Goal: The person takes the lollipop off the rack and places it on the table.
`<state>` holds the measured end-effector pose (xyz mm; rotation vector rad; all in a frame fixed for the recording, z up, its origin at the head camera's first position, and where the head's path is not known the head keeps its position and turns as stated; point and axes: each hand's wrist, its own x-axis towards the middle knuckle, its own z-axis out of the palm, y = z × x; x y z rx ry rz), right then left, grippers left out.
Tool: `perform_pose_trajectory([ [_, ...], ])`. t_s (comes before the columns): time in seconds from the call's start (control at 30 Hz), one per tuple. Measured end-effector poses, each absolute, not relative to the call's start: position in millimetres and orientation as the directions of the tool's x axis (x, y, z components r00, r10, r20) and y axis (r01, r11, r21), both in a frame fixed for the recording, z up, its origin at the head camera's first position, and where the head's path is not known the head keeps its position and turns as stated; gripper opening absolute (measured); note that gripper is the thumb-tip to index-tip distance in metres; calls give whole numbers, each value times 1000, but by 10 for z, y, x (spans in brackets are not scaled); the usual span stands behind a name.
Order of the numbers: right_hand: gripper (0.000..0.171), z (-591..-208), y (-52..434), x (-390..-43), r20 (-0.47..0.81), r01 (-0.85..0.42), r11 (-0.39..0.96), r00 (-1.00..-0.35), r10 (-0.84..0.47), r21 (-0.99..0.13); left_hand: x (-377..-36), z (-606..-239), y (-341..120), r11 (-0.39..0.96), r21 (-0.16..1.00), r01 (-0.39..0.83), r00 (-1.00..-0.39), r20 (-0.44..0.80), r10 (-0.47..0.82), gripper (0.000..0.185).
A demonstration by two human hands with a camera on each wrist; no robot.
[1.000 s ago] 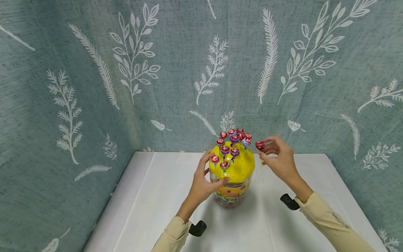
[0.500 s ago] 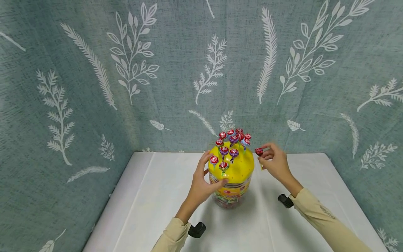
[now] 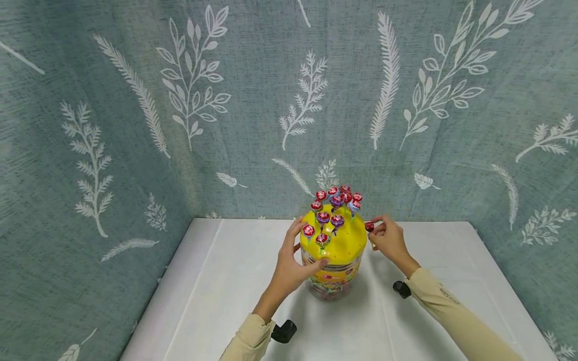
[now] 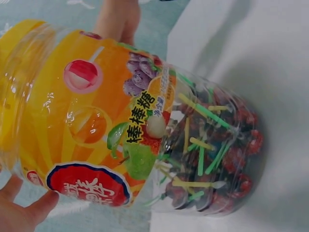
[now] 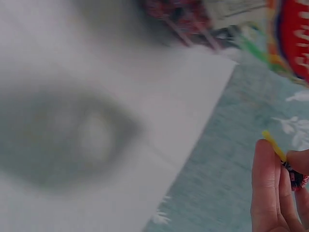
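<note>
Left hand (image 3: 291, 260) cupped, right hand (image 3: 387, 239) pinching

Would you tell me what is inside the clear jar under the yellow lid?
Through the jar wall, red-wrapped lollipops with green and yellow sticks lie piled at the bottom. The printed label covers the upper part, so the contents there cannot be seen.

Jar (image 4: 145, 140) glossy clear plastic; tablecloth (image 3: 217, 291) seemingly matt.
</note>
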<state>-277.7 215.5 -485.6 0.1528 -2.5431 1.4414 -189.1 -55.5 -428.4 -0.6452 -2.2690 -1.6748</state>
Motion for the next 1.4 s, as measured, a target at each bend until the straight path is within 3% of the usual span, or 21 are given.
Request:
perform_pose_trajectory([
  [0.47, 33, -5489, 2045, -3000, 123, -38, 574, -986, 111, -818, -1926, -4273, -527, 245, 838, 488, -870, 444, 212, 81],
  [0.67, 30, -5663, 1954, -3006, 119, -7, 655, -985, 127, -755, -1918, -4298, -541, 253, 829, 499, -865, 461, 196, 80],
  [0.9, 25, -5726, 1957, -2975, 104, 22, 694, -985, 140, -720, -1890, -4317, -528, 247, 825, 508, -860, 471, 196, 80],
  [1.13, 20, -5715, 1975, -2968, 161, -29, 730, -981, 112, -683, -1891, -4307, -533, 244, 819, 519, -854, 484, 193, 80],
  [1.4, 29, -5643, 2044, -2991, 132, -3, 752, -985, 112, -659, -1909, -4316, -542, 247, 822, 513, -857, 476, 198, 79],
])
